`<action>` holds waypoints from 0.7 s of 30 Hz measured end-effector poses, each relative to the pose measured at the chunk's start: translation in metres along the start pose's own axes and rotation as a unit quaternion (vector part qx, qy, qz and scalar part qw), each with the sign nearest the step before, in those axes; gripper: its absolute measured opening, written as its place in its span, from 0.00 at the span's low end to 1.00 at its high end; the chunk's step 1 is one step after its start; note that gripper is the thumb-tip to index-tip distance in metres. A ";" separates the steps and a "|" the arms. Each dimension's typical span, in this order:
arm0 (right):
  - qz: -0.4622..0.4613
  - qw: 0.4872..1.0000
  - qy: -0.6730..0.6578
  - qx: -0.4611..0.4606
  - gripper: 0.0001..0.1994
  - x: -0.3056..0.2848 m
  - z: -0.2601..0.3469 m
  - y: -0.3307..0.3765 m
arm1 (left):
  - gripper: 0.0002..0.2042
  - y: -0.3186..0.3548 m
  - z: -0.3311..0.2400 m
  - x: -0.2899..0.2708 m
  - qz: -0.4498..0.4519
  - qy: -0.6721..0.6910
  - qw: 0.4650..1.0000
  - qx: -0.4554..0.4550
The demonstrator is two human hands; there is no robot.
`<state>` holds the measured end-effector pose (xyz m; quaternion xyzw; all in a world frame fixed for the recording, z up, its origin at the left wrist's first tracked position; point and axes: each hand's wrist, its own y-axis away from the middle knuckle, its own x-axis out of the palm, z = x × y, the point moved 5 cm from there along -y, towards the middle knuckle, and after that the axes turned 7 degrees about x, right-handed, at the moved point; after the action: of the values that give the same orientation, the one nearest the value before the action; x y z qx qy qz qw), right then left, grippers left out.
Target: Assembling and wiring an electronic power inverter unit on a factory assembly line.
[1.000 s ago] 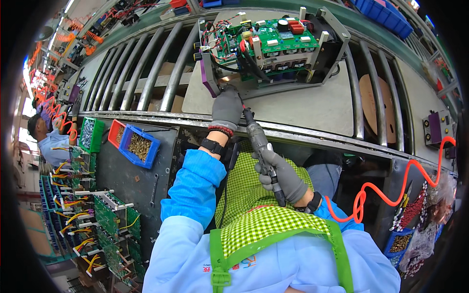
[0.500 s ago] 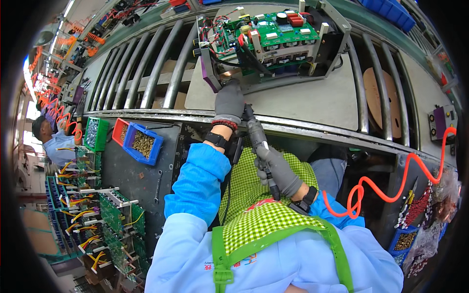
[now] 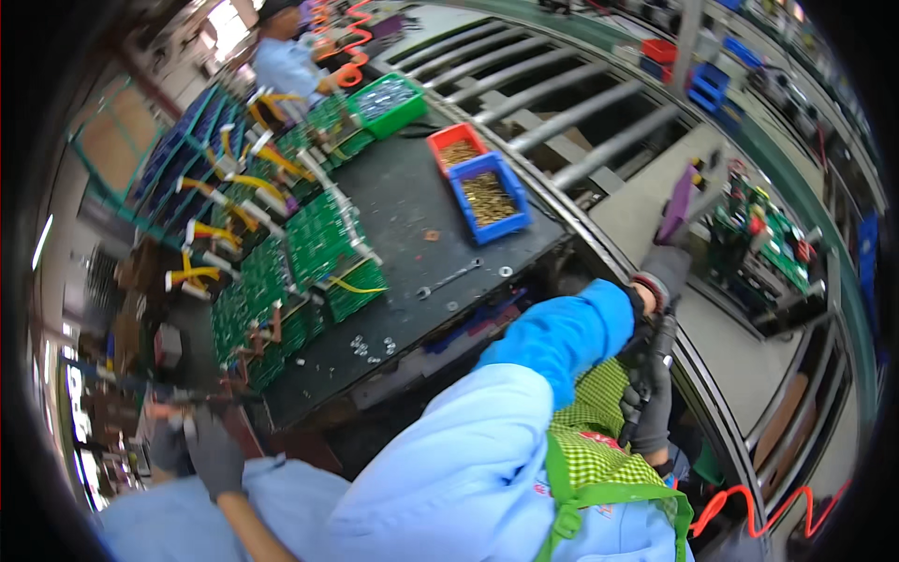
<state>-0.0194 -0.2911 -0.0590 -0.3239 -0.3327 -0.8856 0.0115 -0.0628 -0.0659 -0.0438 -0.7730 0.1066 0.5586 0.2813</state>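
View is swung left over the worktop (image 3: 412,244); left hand (image 3: 665,267) is kept flat by the circuit board (image 3: 758,244), right hand (image 3: 651,403) closed around the screwdriver (image 3: 655,361).

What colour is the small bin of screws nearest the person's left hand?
Blue; the bin shows best in the head view, beside an orange-red one, up-left of the gloved left hand.
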 end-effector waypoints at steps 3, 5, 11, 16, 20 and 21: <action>-0.017 1.000 -0.009 0.003 0.18 -0.001 -0.003 -0.004 | 0.06 -0.002 0.006 -0.003 -0.009 0.042 0.998 -0.046; -0.012 1.000 0.000 -0.006 0.17 0.001 0.002 0.000 | 0.06 -0.006 0.006 -0.002 -0.008 0.053 0.997 -0.050; -0.086 0.981 0.174 0.009 0.12 -0.018 0.005 0.055 | 0.07 0.000 0.003 -0.020 0.033 0.060 0.997 -0.027; -0.054 0.926 0.359 -0.105 0.33 -0.034 0.050 0.150 | 0.14 0.047 0.046 -0.053 -0.063 0.266 0.958 -0.082; -0.162 0.867 0.468 -0.051 0.41 -0.049 0.128 0.240 | 0.30 0.047 0.073 -0.061 -0.173 0.174 0.966 -0.080; -0.231 0.804 0.548 -0.007 0.37 -0.061 0.151 0.257 | 0.34 0.038 0.064 -0.064 -0.175 0.165 0.970 -0.014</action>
<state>0.1745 -0.4135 0.1411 0.3012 -0.3300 -0.8945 -0.0152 -0.1549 -0.0716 -0.0110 -0.8650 0.0064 0.3667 0.3426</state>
